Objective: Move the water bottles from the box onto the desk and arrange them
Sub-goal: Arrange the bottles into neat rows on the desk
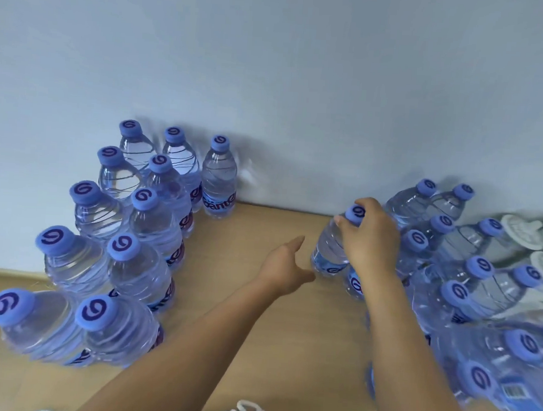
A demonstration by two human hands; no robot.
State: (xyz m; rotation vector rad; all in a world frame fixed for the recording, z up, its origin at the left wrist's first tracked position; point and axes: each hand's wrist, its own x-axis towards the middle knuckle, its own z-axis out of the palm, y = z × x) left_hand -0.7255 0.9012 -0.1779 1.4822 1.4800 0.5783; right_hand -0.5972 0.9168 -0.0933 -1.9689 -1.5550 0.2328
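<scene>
The right hand (pixel 368 235) is gripping a water bottle (pixel 331 244) by its neck, the fingers (pixel 347 224) curling round just under the blue cap while the bottle is standing on the wooden bench (pixel 258 299). The left hand (pixel 284 263) is hovering beside that bottle's base, fingers loosely extended and holding nothing. Just right of the gripping fingers a crowd of bottles (pixel 469 281) is standing; well to their left a second group (pixel 135 228) is lining up in two rows toward the wall (pixel 303 80).
</scene>
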